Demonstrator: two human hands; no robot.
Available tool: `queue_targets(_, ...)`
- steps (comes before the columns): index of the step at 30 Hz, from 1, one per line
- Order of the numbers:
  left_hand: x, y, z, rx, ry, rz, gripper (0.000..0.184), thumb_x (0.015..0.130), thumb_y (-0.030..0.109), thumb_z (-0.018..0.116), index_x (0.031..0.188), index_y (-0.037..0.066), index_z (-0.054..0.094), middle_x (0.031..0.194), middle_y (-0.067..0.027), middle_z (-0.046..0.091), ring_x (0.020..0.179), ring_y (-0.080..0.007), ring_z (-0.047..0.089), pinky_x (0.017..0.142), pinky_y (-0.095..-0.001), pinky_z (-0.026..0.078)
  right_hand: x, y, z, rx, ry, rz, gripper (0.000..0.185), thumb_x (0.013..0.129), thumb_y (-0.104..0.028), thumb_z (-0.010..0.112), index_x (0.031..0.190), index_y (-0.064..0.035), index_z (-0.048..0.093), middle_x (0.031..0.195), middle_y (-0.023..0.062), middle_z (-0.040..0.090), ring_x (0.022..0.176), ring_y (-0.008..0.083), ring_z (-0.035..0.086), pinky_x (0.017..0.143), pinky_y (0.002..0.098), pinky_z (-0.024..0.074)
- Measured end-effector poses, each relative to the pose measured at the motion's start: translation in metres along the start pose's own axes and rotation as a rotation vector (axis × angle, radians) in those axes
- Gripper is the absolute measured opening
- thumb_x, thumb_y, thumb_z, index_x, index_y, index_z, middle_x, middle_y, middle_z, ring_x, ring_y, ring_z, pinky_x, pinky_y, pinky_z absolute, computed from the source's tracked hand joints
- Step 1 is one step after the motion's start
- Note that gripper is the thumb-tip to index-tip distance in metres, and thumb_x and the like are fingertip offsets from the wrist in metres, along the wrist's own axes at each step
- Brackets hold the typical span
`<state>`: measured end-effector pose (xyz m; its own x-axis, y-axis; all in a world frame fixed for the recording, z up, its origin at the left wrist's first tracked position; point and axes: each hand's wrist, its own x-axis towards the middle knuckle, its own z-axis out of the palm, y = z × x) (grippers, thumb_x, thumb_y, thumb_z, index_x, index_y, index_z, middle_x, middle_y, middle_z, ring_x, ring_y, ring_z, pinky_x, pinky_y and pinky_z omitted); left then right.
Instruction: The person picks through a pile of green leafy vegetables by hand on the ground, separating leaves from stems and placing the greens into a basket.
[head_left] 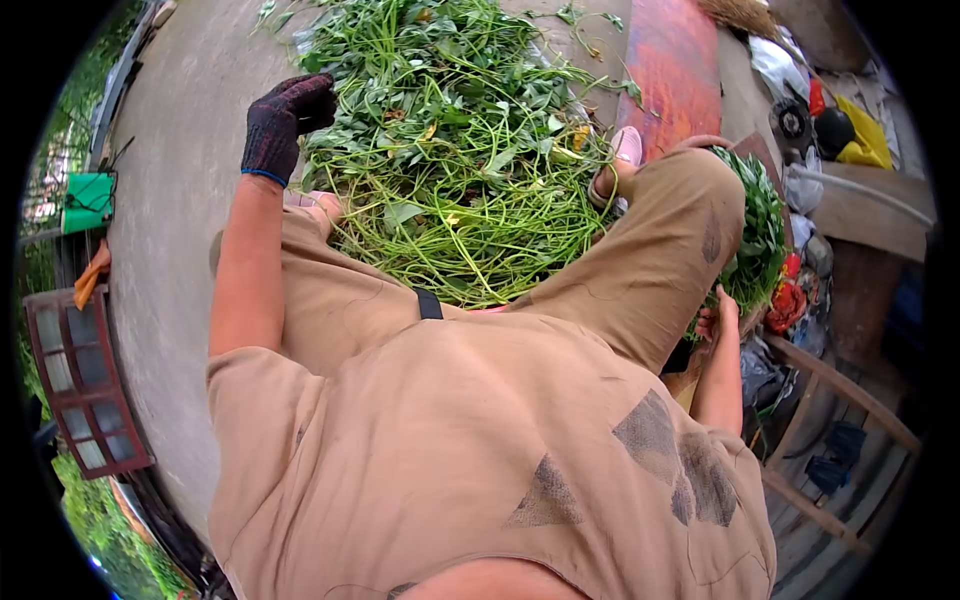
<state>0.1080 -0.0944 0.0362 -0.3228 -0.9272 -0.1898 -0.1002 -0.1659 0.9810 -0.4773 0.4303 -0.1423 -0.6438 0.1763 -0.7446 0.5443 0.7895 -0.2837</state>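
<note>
A large heap of leafy green vines [450, 150] lies on the ground between my legs, its long bare stems toward me. My left hand [288, 122], in a dark knitted glove with a blue cuff, is raised at the left edge of the heap. Its fingers are loosely bent and somewhat apart, with nothing visible in them. Beyond my right knee is a second bunch of leafy stems [757, 225]. My right hand [722, 312], bare, is at the lower end of that bunch with fingers curled around stems; my leg and the leaves partly cover it.
A worn red board [672, 75] lies at the upper right beside my pink shoe [627, 146]. Plastic bags, a yellow cloth [865, 132] and a wooden frame [845, 400] crowd the right side. Concrete floor [170, 230] stretches along the left, with a green container [88, 203] and a windowed panel [87, 380].
</note>
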Motion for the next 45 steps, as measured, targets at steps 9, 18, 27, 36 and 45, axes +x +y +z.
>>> queue_targets(9,0.022,-0.014,-0.025,-0.338,0.035,-0.072,0.033,0.095,0.017,0.043,0.111,-0.003,0.063,0.098,-0.0191,0.067,0.087,-0.0323,0.067,0.082,-0.0478,0.056,-0.139,-0.274,0.043,-0.071,0.025,-1.100,0.024,0.083,-0.023,0.067,0.079,0.0002,0.063,0.057,0.0062,0.057,0.044,0.0137,0.053,0.040,0.0259,0.0418)
queue_targets(18,0.032,-0.014,-0.028,-0.129,0.112,-0.117,0.024,0.088,0.017,0.061,0.104,0.001,0.068,0.089,-0.0106,0.069,0.081,-0.0204,0.068,0.074,-0.0362,0.057,-0.318,-0.311,0.414,-1.145,-0.360,-1.584,0.032,0.079,-0.034,0.066,0.108,-0.0186,0.067,0.105,0.0062,0.067,0.097,0.0261,0.063,0.082,0.0387,0.0505)
queue_targets(27,0.037,-0.018,-0.036,0.062,0.102,-0.194,0.020,0.080,0.020,0.070,0.094,0.006,0.074,0.079,-0.0029,0.069,0.068,-0.0088,0.061,0.061,-0.0234,0.050,-0.346,-0.266,0.593,-1.201,0.002,-1.924,0.028,0.085,-0.015,0.053,0.111,-0.0149,0.063,0.121,0.0158,0.053,0.112,0.0345,0.048,0.090,0.0463,0.0365)
queue_targets(36,0.031,-0.030,-0.014,0.399,-0.001,0.250,0.051,0.073,0.016,0.076,0.121,0.006,0.061,0.107,-0.0085,0.067,0.093,-0.0161,0.063,0.083,-0.0291,0.050,-0.415,-0.284,0.490,-1.286,-0.662,-2.131,0.013,0.079,-0.024,0.064,0.090,-0.0177,0.067,0.078,0.0079,0.066,0.076,0.0282,0.064,0.069,0.0399,0.0475)
queue_targets(45,-0.045,0.007,0.025,0.253,0.034,0.259,0.017,0.082,0.023,0.071,0.088,0.007,0.072,0.065,0.0016,0.060,0.053,-0.0058,0.045,0.050,-0.0232,0.037,-0.394,-0.293,0.330,-0.924,-0.826,-1.846,0.021,0.072,-0.013,0.068,0.089,-0.0021,0.062,0.075,0.0085,0.064,0.069,0.0164,0.057,0.066,0.0322,0.0462)
